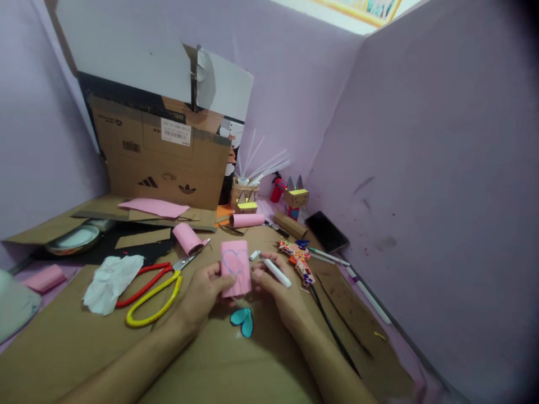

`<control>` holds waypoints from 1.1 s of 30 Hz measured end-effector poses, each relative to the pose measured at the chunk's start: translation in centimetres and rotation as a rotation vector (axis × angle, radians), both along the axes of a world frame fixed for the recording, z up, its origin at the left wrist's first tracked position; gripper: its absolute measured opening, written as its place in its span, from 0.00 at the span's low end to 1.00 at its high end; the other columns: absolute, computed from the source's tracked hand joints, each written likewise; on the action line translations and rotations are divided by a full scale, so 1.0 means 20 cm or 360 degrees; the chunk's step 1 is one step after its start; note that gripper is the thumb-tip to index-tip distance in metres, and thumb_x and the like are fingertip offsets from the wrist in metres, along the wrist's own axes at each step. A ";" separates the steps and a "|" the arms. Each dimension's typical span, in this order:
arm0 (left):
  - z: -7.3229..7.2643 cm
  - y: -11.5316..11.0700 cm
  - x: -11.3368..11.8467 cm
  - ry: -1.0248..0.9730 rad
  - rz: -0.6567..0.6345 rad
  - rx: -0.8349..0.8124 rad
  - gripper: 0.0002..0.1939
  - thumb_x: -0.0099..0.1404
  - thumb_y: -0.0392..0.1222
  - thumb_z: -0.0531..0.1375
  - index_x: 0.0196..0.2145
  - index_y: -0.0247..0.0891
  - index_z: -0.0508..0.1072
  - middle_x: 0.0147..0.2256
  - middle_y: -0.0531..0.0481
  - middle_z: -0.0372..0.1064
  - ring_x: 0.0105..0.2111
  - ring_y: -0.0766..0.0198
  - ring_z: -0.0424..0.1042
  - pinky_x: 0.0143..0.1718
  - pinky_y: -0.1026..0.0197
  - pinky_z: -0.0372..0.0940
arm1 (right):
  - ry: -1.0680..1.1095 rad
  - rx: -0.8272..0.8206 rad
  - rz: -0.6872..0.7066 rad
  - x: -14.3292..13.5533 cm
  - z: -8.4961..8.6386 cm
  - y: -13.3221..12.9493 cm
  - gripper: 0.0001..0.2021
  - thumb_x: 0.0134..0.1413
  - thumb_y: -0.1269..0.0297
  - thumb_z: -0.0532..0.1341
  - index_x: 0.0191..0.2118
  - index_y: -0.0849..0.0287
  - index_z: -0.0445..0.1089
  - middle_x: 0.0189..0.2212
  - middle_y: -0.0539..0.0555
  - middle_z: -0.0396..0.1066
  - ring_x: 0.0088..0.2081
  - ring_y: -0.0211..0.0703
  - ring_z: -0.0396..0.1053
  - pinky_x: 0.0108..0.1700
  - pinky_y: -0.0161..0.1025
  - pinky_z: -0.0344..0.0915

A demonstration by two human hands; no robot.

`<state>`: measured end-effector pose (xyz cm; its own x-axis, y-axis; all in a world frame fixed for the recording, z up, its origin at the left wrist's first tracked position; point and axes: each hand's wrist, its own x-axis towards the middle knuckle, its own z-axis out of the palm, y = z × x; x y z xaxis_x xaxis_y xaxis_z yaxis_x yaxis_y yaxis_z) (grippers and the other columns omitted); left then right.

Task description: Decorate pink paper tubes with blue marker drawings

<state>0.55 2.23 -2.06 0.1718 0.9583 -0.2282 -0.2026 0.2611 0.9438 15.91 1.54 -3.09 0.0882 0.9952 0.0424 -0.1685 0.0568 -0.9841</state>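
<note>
My left hand (204, 292) grips a flattened pink paper tube (236, 283) by its left side, thumb across its front. A heart outline is drawn on it in blue. In my right hand (273, 280) is a white marker (277, 273), held to the right of the pink piece and apart from the drawing. A small white cap (255, 255) shows just beyond the right fingers; whether they touch it I cannot tell. Below both hands, a blue paper cutout (242, 321) with petal-like lobes lies on the cardboard.
Scissors (154, 297) with red and yellow handles lie left, beside crumpled tissue (112, 283). Pink paper rolls (187, 238) and small cat-eared box figures (297, 196) stand farther back. A phone (326, 231) rests by the right wall. A large cardboard box (168, 163) rises behind.
</note>
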 end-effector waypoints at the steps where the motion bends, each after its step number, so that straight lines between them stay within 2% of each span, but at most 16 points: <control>1: 0.01 0.01 -0.02 -0.0028 0.0081 0.0022 0.11 0.48 0.39 0.63 0.31 0.31 0.72 0.22 0.50 0.72 0.20 0.65 0.69 0.18 0.66 0.65 | -0.0018 0.0004 -0.0055 0.02 0.00 0.01 0.16 0.43 0.60 0.63 0.40 0.57 0.63 0.28 0.49 0.71 0.24 0.37 0.66 0.27 0.35 0.63; 3: 0.02 0.05 -0.06 -0.0082 0.0212 0.0071 0.10 0.47 0.39 0.63 0.29 0.32 0.72 0.21 0.51 0.72 0.20 0.64 0.70 0.17 0.66 0.65 | -0.0182 0.0055 -0.0066 0.06 0.00 0.01 0.13 0.51 0.56 0.58 0.39 0.58 0.64 0.25 0.49 0.71 0.21 0.37 0.66 0.26 0.35 0.62; 5: 0.03 0.08 -0.09 -0.0111 0.0293 0.0095 0.10 0.46 0.37 0.63 0.29 0.32 0.71 0.20 0.51 0.72 0.19 0.63 0.70 0.15 0.66 0.64 | -0.0497 0.0162 0.0142 0.09 0.01 0.00 0.09 0.53 0.59 0.57 0.38 0.58 0.66 0.23 0.49 0.70 0.22 0.38 0.66 0.26 0.35 0.61; 6: 0.04 0.09 -0.10 -0.0118 0.0317 0.0095 0.09 0.46 0.36 0.63 0.28 0.32 0.71 0.20 0.51 0.71 0.18 0.63 0.70 0.15 0.66 0.64 | -0.0666 0.0221 0.0307 0.11 0.02 -0.02 0.08 0.51 0.63 0.59 0.38 0.57 0.67 0.24 0.49 0.71 0.23 0.39 0.67 0.27 0.35 0.61; 8: 0.04 0.09 -0.10 -0.0129 0.0337 0.0101 0.09 0.46 0.36 0.63 0.28 0.32 0.71 0.19 0.52 0.71 0.17 0.63 0.70 0.14 0.67 0.63 | -0.0947 0.0327 0.0643 0.12 0.04 -0.05 0.12 0.45 0.70 0.63 0.39 0.54 0.68 0.29 0.49 0.72 0.29 0.41 0.68 0.30 0.35 0.62; 11: 0.05 0.08 -0.10 -0.0148 0.0307 0.0136 0.08 0.46 0.37 0.63 0.26 0.32 0.70 0.18 0.53 0.70 0.17 0.64 0.69 0.14 0.68 0.62 | -0.1263 0.0455 0.0885 0.11 0.06 -0.09 0.20 0.37 0.75 0.66 0.40 0.51 0.67 0.33 0.47 0.72 0.33 0.43 0.67 0.33 0.35 0.61; 14: 0.05 0.07 -0.09 -0.0154 0.0259 0.0149 0.09 0.46 0.38 0.64 0.26 0.32 0.70 0.18 0.53 0.69 0.18 0.64 0.69 0.15 0.67 0.62 | -0.1480 0.0519 0.0883 0.10 0.06 -0.09 0.23 0.34 0.77 0.67 0.40 0.51 0.66 0.33 0.47 0.71 0.34 0.44 0.66 0.34 0.35 0.58; 17: 0.05 0.06 -0.09 -0.0142 0.0260 0.0149 0.09 0.46 0.38 0.64 0.27 0.32 0.71 0.18 0.52 0.69 0.18 0.65 0.69 0.15 0.67 0.62 | -0.1555 0.0515 0.0901 0.09 0.04 -0.08 0.23 0.34 0.78 0.65 0.40 0.51 0.65 0.35 0.48 0.71 0.35 0.45 0.66 0.35 0.36 0.58; 22: 0.05 0.06 -0.08 -0.0140 0.0261 0.0142 0.08 0.46 0.38 0.64 0.25 0.32 0.71 0.17 0.51 0.70 0.17 0.66 0.68 0.15 0.68 0.62 | -0.1545 0.0457 0.0967 0.08 0.03 -0.08 0.24 0.34 0.80 0.63 0.41 0.51 0.64 0.33 0.48 0.71 0.33 0.44 0.66 0.34 0.35 0.58; 25: 0.06 0.06 -0.08 -0.0138 0.0272 0.0138 0.08 0.46 0.38 0.64 0.24 0.32 0.71 0.16 0.51 0.70 0.16 0.66 0.68 0.14 0.69 0.62 | -0.1495 0.0440 0.0935 0.07 0.03 -0.08 0.24 0.34 0.77 0.66 0.41 0.51 0.64 0.33 0.47 0.71 0.32 0.42 0.66 0.33 0.34 0.59; 28: 0.06 0.07 -0.09 -0.0134 0.0280 0.0153 0.08 0.46 0.38 0.64 0.24 0.31 0.71 0.17 0.51 0.70 0.17 0.66 0.68 0.14 0.68 0.62 | -0.1506 0.0485 0.0886 0.05 0.03 -0.09 0.22 0.33 0.75 0.67 0.39 0.52 0.65 0.34 0.47 0.70 0.33 0.43 0.65 0.35 0.35 0.59; 33: 0.05 0.08 -0.09 -0.0128 0.0302 0.0140 0.08 0.45 0.37 0.64 0.25 0.31 0.71 0.17 0.51 0.70 0.17 0.65 0.69 0.13 0.68 0.62 | -0.1492 0.0527 0.0905 0.05 0.03 -0.09 0.23 0.33 0.77 0.66 0.39 0.51 0.65 0.33 0.48 0.70 0.34 0.44 0.65 0.35 0.36 0.58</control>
<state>-1.28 3.79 -1.00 0.0010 0.9908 -0.1351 -0.3156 0.1285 0.9401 16.85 -0.18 -2.57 -0.5758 0.8085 0.1216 0.5390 0.4872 -0.6871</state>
